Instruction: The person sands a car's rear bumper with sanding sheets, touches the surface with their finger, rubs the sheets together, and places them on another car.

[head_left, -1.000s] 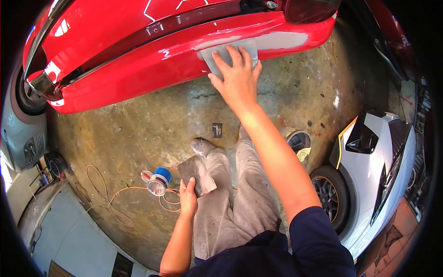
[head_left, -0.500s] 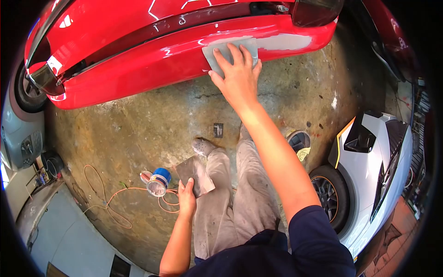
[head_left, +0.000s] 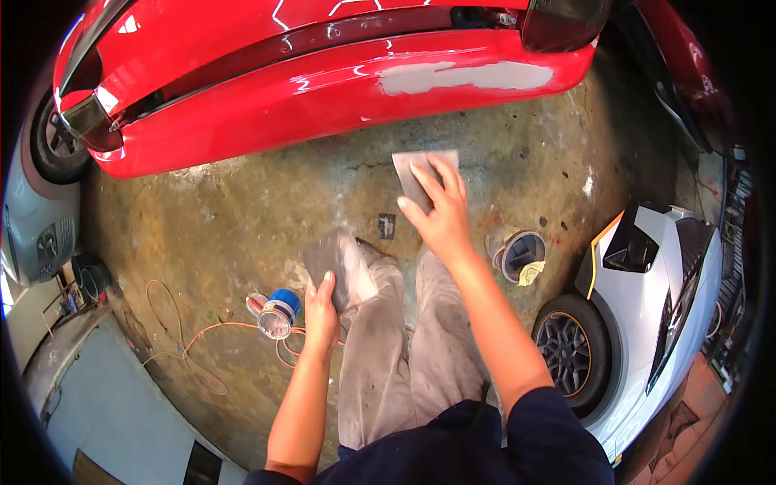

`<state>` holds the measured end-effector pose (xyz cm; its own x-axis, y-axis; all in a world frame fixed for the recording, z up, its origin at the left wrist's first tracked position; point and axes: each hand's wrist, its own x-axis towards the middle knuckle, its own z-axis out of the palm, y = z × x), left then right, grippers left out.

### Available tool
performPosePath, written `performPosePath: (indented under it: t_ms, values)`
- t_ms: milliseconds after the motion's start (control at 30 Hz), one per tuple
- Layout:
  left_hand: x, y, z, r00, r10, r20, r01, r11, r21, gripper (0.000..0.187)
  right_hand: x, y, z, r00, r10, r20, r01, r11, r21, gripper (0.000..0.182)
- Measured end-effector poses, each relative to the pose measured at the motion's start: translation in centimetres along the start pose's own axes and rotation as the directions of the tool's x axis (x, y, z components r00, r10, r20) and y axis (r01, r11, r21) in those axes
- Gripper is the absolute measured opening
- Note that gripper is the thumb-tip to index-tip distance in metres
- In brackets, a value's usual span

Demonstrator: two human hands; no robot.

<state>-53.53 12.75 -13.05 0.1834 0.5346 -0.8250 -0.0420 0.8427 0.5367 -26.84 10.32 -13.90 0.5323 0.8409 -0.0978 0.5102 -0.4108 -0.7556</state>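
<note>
In my right hand (head_left: 446, 220) is a thin, flat filler spreader (head_left: 410, 168), fingers laid across its face and thumb along the edge. It hangs over the floor, apart from the red car bumper (head_left: 267, 117). A light grey filler patch (head_left: 493, 78) with an uneven outline covers the bumper's right part. My left hand (head_left: 323, 315) grips a dark flat mixing plate (head_left: 323, 259) by its lower edge, thumb on top. Pale filler is smeared over the plate's right side; motion blurs the plate. It is held above my left leg.
A blue-banded can (head_left: 280, 314) stands on the stained concrete floor (head_left: 218, 259) beside an orange hose (head_left: 218, 326). To the right are a bucket (head_left: 517, 252) with a yellowish cloth and a white car (head_left: 647, 323). Another grey car (head_left: 40, 222) stands at the left.
My right hand has come away from the bumper, back toward me with the spreader, uncovering the filler patch. My left hand has moved slightly up with the plate.
</note>
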Motion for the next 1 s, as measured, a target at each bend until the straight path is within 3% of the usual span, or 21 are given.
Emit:
performPosePath:
  t_ms: [67, 133, 233, 333, 433, 467, 567, 600, 700, 733, 867, 933, 1000]
  values:
    - [1.0, 2.0, 2.5, 0.998, -0.011, 0.059, 0.013, 0.999, -0.044, 0.047, -2.9, -1.3, -2.6, 0.993, 0.061, 0.101, -0.095, 0.920, 0.379, 0.060]
    - [1.0, 4.0, 6.0, 0.991, -0.020, 0.135, 0.032, 0.996, -0.087, 0.039, -4.7, -4.6, -6.5, 0.963, 0.090, 0.256, -0.240, 0.721, 0.650, 0.060]
    - [-0.8, 6.3, 11.1, 0.970, -0.013, 0.244, 0.045, 0.991, -0.126, 0.032, -5.9, -6.9, -9.9, 0.922, -0.193, 0.336, -0.112, 0.696, 0.709, 0.058]
    - [-2.1, 6.5, 13.8, 0.985, 0.034, 0.167, -0.015, 0.993, -0.115, 0.032, -7.1, -6.2, -11.4, 0.911, -0.170, 0.375, -0.031, 0.879, 0.476, 0.054]
    - [-3.6, 7.1, 15.4, 0.988, 0.076, 0.136, -0.062, 0.992, -0.105, 0.030, -8.1, -1.3, -13.1, 0.875, -0.005, 0.483, -0.071, 0.988, 0.138, 0.052]
    - [-4.3, 7.6, 16.1, 0.988, 0.082, 0.133, -0.068, 0.992, -0.106, 0.029, -8.7, -0.2, -14.0, 0.889, -0.013, 0.458, 0.063, 0.994, -0.093, 0.051]
    - [-6.0, 7.8, 17.8, 0.905, 0.337, 0.258, -0.399, 0.884, 0.244, 0.027, -8.1, 0.0, -17.4, 0.956, 0.016, 0.292, -0.053, 0.991, 0.119, 0.050]
    - [-6.2, 7.3, 18.5, 0.886, 0.359, 0.294, -0.437, 0.859, 0.266, 0.025, -7.1, -0.9, -18.4, 0.964, 0.020, 0.267, -0.062, 0.987, 0.150, 0.049]
    - [-7.6, 6.4, 20.6, 0.873, 0.344, 0.345, -0.469, 0.786, 0.403, 0.023, -5.4, -1.4, -19.5, 0.950, -0.098, 0.297, 0.105, 0.994, -0.009, 0.049]
    - [-8.1, 6.1, 21.7, 0.860, 0.414, 0.299, -0.510, 0.714, 0.479, 0.023, -5.6, -1.4, -19.2, 0.939, -0.139, 0.314, 0.140, 0.990, 0.018, 0.051]
    - [-7.1, 5.9, 23.8, 0.808, 0.586, 0.064, -0.586, 0.786, 0.196, 0.024, -7.7, 0.4, -19.0, 0.836, -0.118, 0.537, 0.065, 0.991, 0.116, 0.054]
    - [-7.8, 6.4, 25.6, 0.791, 0.611, 0.030, -0.606, 0.775, 0.179, 0.024, -4.0, 5.9, -19.2, 0.948, -0.018, 0.317, 0.049, 0.995, -0.091, 0.057]
    - [-8.6, 5.6, 26.0, 0.822, 0.569, 0.032, -0.563, 0.802, 0.201, 0.024, 0.8, 9.1, -20.2, 0.998, -0.028, 0.049, 0.040, 0.959, -0.281, 0.057]
